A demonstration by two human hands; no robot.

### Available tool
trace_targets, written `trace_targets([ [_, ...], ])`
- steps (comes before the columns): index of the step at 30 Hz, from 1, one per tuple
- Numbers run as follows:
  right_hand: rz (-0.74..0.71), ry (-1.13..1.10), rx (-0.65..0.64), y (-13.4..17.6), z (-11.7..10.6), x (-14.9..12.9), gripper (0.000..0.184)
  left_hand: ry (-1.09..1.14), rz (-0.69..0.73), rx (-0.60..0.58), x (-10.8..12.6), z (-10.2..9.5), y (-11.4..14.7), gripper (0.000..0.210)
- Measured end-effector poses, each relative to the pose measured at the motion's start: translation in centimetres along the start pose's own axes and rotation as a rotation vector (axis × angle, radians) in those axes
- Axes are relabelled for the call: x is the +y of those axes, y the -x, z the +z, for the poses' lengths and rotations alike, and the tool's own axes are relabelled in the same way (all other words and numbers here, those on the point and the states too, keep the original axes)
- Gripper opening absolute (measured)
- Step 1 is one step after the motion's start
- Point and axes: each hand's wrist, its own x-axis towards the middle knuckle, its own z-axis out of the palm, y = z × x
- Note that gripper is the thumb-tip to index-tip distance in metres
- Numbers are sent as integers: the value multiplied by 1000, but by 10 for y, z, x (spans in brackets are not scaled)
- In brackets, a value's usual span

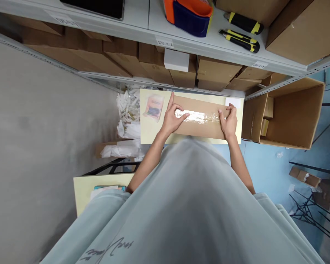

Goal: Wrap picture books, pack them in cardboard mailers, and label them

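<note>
A long brown cardboard box (199, 129), with shiny clear tape along its middle, lies on the pale yellow table (151, 135). My left hand (172, 119) grips the box's left end, thumb on the taped top and one finger stretched out past the far corner. At the opposite end my right hand (229, 123) clasps the box, its thumb on top and fingers around the right edge. A clear plastic packet (154, 107) with pink print and a dark item inside lies left of my left hand. White paper (234, 102) shows behind my right hand.
Above the table runs a metal shelf (143, 33) with two utility knives (240, 39), an orange and navy holder (192, 18) and cartons. A large open carton (294, 117) stands at the right. White plastic wrapping (128, 110) is heaped left of the table.
</note>
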Motion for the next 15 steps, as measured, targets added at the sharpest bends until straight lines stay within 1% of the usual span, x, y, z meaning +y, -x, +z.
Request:
trace_targets([
  [3,3,-7,5,0,0,-1,49,-26,-13,-1,1,0,0,28],
  [9,-37,36,3,0,-1,2,50,-36,-17,6,-1,3,2,27],
  [15,-30,16,-9,0,-2,3,48,-37,-18,20,-4,5,7,26],
])
